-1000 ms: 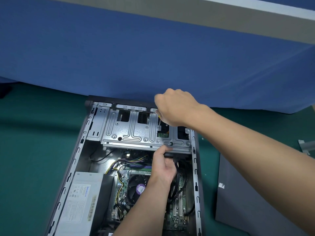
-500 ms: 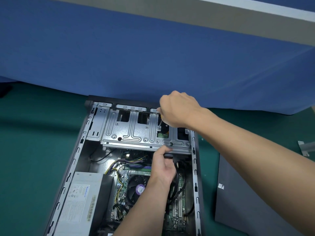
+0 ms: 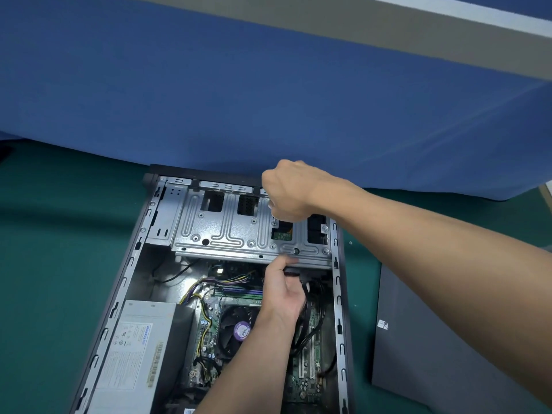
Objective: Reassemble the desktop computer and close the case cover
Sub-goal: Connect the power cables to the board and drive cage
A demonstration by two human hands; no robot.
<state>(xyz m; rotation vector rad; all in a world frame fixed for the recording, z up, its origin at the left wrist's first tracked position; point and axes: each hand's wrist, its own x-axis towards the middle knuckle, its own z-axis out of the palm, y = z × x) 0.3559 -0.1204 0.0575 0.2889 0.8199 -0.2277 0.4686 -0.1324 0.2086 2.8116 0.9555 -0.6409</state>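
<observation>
The open desktop case (image 3: 125,282) lies on the green mat. My left hand (image 3: 283,294) reaches under the silver drive cage (image 3: 227,231) and pinches a black cable connector (image 3: 294,272) against the cage's lower edge. My right hand (image 3: 288,191) hovers over the cage's far right part in a fist. It seems to grip a thin tool, which is mostly hidden by the fingers. The dark case cover (image 3: 448,339) lies flat on the mat to the right of the case.
Inside the case are the grey power supply (image 3: 140,339) at the near left, the CPU fan (image 3: 239,327) and the motherboard with black cables (image 3: 310,333). A small screw (image 3: 350,242) lies on the mat. A blue partition (image 3: 268,100) stands behind.
My right hand drifted slightly right, then back to the left over the cage. My left hand has stayed at the connector under the cage.
</observation>
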